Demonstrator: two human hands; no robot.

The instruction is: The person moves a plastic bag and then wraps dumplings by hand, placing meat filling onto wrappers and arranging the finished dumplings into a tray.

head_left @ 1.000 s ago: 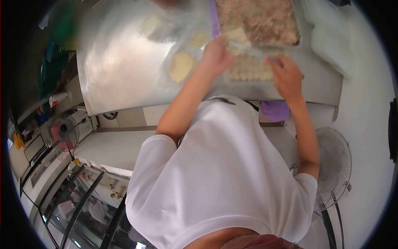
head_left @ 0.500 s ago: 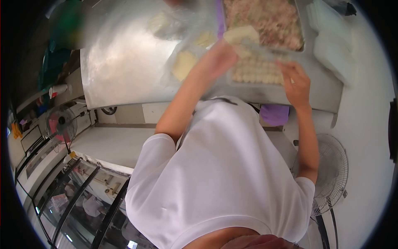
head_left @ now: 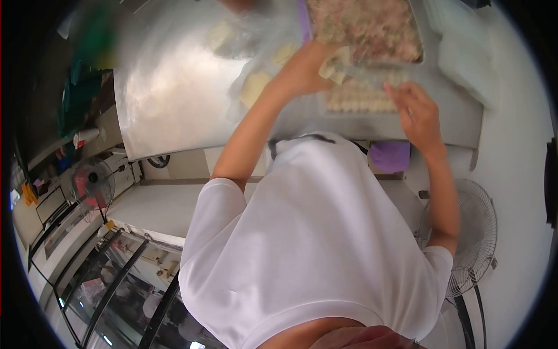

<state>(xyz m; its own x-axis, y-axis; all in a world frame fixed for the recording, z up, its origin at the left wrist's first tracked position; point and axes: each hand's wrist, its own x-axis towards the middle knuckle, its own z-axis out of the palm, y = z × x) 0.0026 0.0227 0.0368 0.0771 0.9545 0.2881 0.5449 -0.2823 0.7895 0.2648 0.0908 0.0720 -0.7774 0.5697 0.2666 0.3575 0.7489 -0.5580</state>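
My left hand (head_left: 309,71) is closed around a pale dumpling wrapper (head_left: 335,65), which is folded up at its edges. My right hand (head_left: 418,115) grips a thin, flat spatula (head_left: 367,75), blurred, whose far end reaches the wrapper. Under and between the hands lie rows of small pale dumplings (head_left: 360,104), packed close together. Just beyond them stands a metal tray of minced meat filling (head_left: 372,29). Left of my left hand, yellowish stacks of wrappers (head_left: 254,88) rest on clear plastic.
The steel table (head_left: 168,99) extends to the left. White plastic containers (head_left: 465,67) sit at the right. Another person's blurred hand (head_left: 238,4) shows at the top edge. Standing fans (head_left: 474,238) are at both sides, and a purple seat (head_left: 390,157) is below the table edge.
The wrapper, spread flat half a second ago, is now gathered up in my left hand. The spatula has moved with my right hand and still points to it. The whole view has shifted slightly.
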